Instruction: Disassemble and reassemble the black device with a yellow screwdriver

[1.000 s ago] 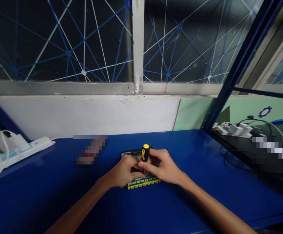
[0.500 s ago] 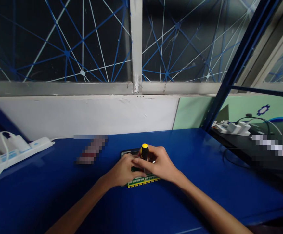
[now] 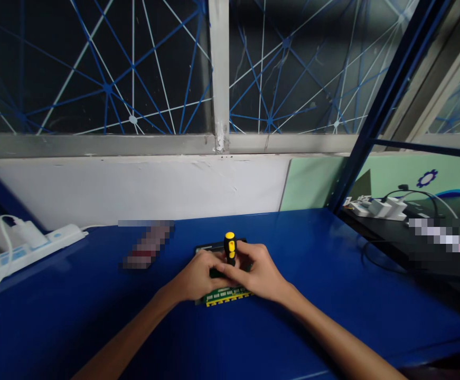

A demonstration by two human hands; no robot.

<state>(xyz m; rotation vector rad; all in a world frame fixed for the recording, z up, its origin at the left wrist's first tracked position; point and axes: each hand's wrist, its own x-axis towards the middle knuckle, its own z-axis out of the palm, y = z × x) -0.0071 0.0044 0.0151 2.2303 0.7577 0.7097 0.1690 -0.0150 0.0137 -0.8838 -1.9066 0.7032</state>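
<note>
A screwdriver (image 3: 230, 248) with a black and yellow handle stands nearly upright over a green circuit board (image 3: 224, 296). My right hand (image 3: 263, 272) is closed round the lower part of its handle, thumb and fingers pinching it. From the left, my left hand (image 3: 198, 277) curls over the board, its thumb and fingertips close to the screwdriver's lower end. What those fingertips hold is hidden. Yellow toothed edging runs along the board's near side, and a dark part shows at its far side. The screwdriver's tip is out of sight behind my fingers.
The board lies on a blue tabletop (image 3: 317, 253). A white power strip (image 3: 55, 243) with a plug and cable lies at the left. A blurred-out flat item (image 3: 150, 245) rests left of the board. Plugs and cables (image 3: 384, 207) sit on a black surface at the right.
The screwdriver has shifted slightly left, and its handle has turned so that yellow patches now face me. My right hand's fingers have moved a little with it.
</note>
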